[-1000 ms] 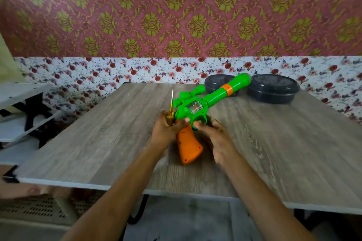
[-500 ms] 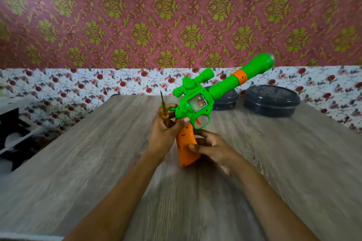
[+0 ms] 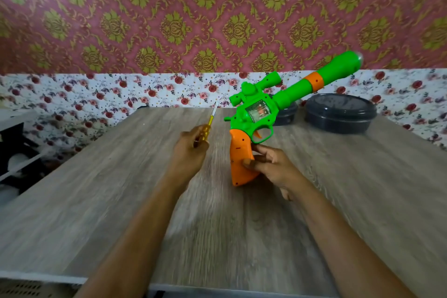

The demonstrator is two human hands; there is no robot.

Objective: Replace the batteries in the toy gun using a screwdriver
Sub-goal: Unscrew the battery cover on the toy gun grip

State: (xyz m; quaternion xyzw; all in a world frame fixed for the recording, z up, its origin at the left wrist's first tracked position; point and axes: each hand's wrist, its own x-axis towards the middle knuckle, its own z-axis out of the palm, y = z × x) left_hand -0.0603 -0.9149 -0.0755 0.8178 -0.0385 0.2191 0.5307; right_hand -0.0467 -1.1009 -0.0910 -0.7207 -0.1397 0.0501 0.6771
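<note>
The toy gun (image 3: 261, 113) is green with an orange grip and an orange ring on its long barrel. It is held upright above the table, barrel pointing up and to the right. My right hand (image 3: 271, 167) grips the orange handle from the right side. My left hand (image 3: 191, 150) is off to the left of the gun, apart from it, and holds a small screwdriver (image 3: 208, 126) with a yellow handle, its tip pointing up.
The wooden table (image 3: 121, 201) stretches in front of me. Two dark round lidded containers (image 3: 338, 113) sit at the back right, near the floral wall. White shelving (image 3: 14, 143) stands to the left of the table.
The gun has been lifted off the table and stood upright in my right hand. My left hand let go of the gun's body and moved left with the screwdriver.
</note>
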